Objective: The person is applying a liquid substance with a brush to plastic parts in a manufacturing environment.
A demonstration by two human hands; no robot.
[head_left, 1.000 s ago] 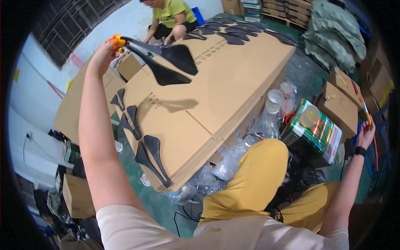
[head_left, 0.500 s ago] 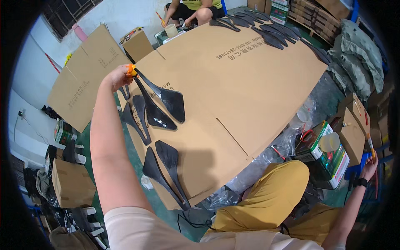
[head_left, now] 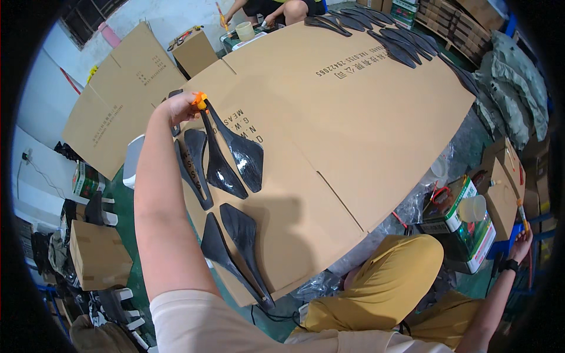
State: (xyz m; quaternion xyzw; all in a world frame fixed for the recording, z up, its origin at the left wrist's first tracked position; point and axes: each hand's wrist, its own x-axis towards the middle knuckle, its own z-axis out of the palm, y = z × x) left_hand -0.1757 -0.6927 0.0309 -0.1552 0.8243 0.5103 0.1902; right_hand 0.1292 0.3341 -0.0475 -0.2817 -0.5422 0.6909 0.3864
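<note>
My left hand (head_left: 183, 108), with orange coverings on its fingertips, reaches over the left part of a big cardboard sheet (head_left: 359, 141). Its fingers pinch the narrow end of a glossy black forked piece (head_left: 248, 160), shaped like a bicycle saddle shell, whose two wide lobes point toward me. Beside it lies another forked black piece (head_left: 196, 147), and a duller one (head_left: 240, 226) rests nearer me with its tip at the cardboard's edge. Far to the right, my right hand (head_left: 520, 242) holds a small brush (head_left: 522, 213) upright by its orange handle.
Several black pieces (head_left: 397, 47) lie along the far edge. A translucent cup (head_left: 472, 208) and red-handled scissors (head_left: 440, 194) sit on a tin (head_left: 453, 226) at right. Opposite, another person's hand (head_left: 224, 22) holds a brush near a cup (head_left: 245, 31). Cardboard boxes (head_left: 101, 254) stand at left.
My left hand has shifted slightly right, the glossy forked piece swinging a little toward me with it. The whole view has moved slightly. My right hand still holds the brush.
</note>
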